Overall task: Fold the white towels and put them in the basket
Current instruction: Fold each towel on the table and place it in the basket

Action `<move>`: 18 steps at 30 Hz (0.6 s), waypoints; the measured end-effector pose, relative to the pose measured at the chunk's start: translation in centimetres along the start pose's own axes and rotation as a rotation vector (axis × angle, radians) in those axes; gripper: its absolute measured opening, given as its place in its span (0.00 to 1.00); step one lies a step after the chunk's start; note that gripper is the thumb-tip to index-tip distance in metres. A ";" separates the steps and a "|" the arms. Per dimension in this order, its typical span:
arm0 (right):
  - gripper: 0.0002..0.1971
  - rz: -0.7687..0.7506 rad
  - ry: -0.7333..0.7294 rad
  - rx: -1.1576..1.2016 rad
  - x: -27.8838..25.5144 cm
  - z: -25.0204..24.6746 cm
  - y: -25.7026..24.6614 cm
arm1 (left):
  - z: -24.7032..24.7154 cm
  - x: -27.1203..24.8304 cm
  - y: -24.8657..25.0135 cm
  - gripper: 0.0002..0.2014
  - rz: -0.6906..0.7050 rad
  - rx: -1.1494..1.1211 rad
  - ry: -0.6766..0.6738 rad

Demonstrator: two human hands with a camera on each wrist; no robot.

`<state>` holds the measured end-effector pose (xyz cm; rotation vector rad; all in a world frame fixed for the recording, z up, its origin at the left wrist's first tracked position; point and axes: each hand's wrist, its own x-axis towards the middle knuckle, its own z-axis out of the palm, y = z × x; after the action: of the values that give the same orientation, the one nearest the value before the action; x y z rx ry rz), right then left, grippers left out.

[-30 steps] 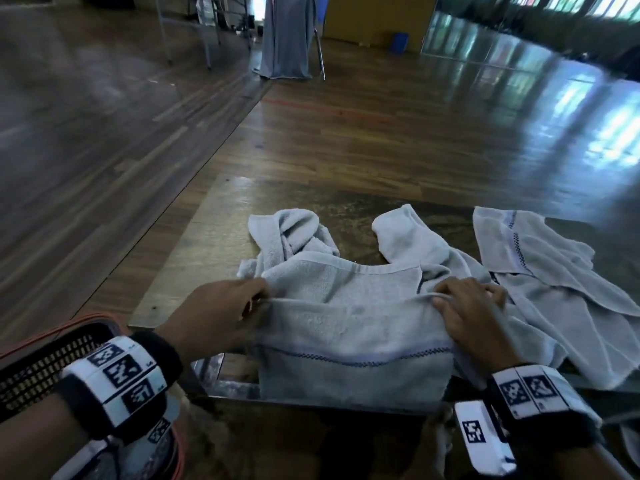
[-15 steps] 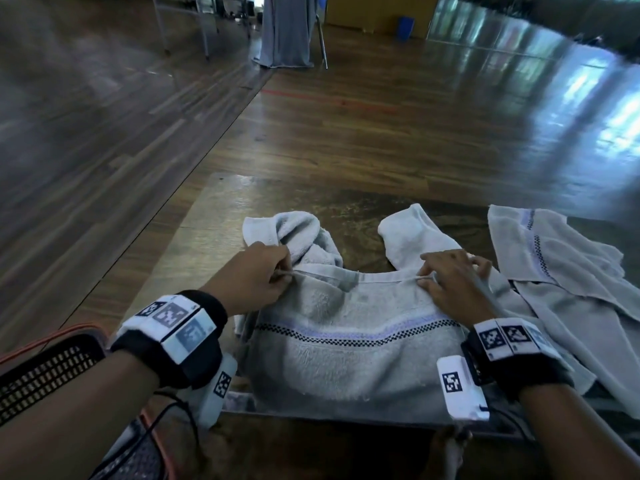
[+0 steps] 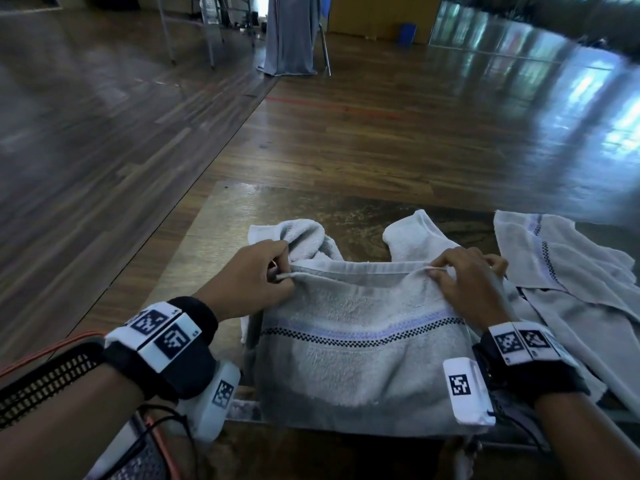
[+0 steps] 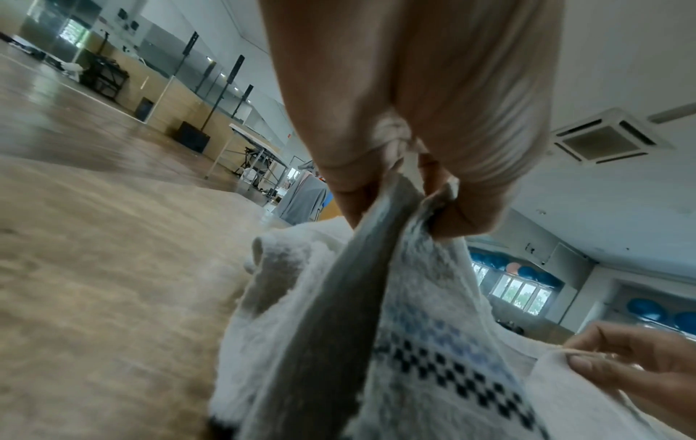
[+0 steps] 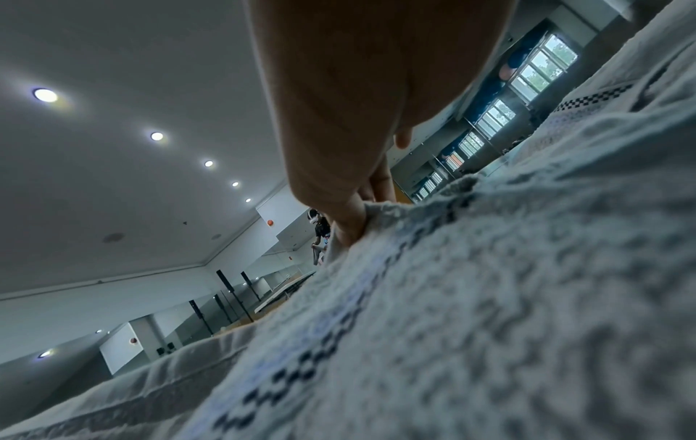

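Towel (image 3: 360, 355) edge now carried farther across the surface (image 3: 214, 233) than a second ago; left hand (image 3: 249, 282) and right hand (image 3: 467, 289) each pinch a corner. First fold nearly laid.

Terry cloth on a worn table, gloss on the floor

The white towel (image 3: 360, 362) was nubby, matt terry with a flat woven checkered band; a second towel (image 3: 568, 271) looked thinner and smoother. The table (image 3: 221, 237) showed scuffed, dull, mottled wood with a metal front edge. The floor (image 3: 415, 133) was glossy wood planking.
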<state>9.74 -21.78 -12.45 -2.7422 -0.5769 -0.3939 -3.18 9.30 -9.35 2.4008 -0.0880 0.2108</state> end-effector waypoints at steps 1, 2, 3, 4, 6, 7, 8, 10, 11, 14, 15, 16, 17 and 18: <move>0.05 0.000 0.011 0.008 -0.1 -0.1 0.2 | -0.1 0.0 -0.1 0.10 -0.002 0.023 0.003; 0.06 -0.003 0.023 0.014 -0.1 -0.2 0.3 | -0.2 0.0 -0.3 0.10 -0.007 0.049 0.009; 0.06 -0.008 0.034 0.018 -0.1 -0.3 0.4 | -0.4 0.1 -0.5 0.10 -0.015 0.083 0.012; 0.06 -0.012 0.039 0.023 -0.2 -0.4 0.6 | -0.4 0.2 -0.8 0.09 -0.027 0.115 0.012; 0.06 -0.017 0.033 0.032 -0.3 -0.4 0.8 | -0.5 0.4 -1.2 0.08 -0.049 0.145 0.008; 0.06 -0.022 0.029 0.037 -0.3 -0.4 1.0 | -0.4 0.5 -1.4 0.08 -0.057 0.147 0.011; 0.05 -0.026 0.028 0.040 -0.3 -0.4 1.1 | -0.4 0.6 -1.5 0.09 -0.062 0.147 0.021; 0.06 -0.017 0.021 0.058 -0.3 -0.4 1.5 | -0.4 0.9 -1.9 0.10 -0.080 0.146 0.054; 0.08 -0.007 0.015 0.071 -0.3 -0.3 1.6 | -0.6 1.0 -2.1 0.09 -0.096 0.141 0.068; 0.05 0.013 -0.002 0.115 -0.4 -0.3 1.9 | -1.3 1.0 -2.7 0.08 -0.125 0.084 0.101; 0.03 0.010 -0.009 0.123 -0.4 -0.4 2.0 | -1.4 0.8 -2.8 0.07 -0.119 0.064 0.113; 0.02 0.004 -0.016 0.136 -0.5 -0.6 2.0 | -1.6 0.7 -2.8 0.07 -0.107 0.046 0.126; 0.02 -0.001 -0.021 0.161 -0.6 -0.9 2.1 | -1.7 0.4 -2.8 0.06 -0.096 0.022 0.134; 0.02 -0.007 -0.021 0.197 -0.8 -1.2 2.1 | -1.8 0.2 -2.7 0.06 -0.091 -0.016 0.134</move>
<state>9.65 -24.28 -12.10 -2.5589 -0.5968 -0.2933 -2.90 12.53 -9.77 2.3616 0.0812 0.3258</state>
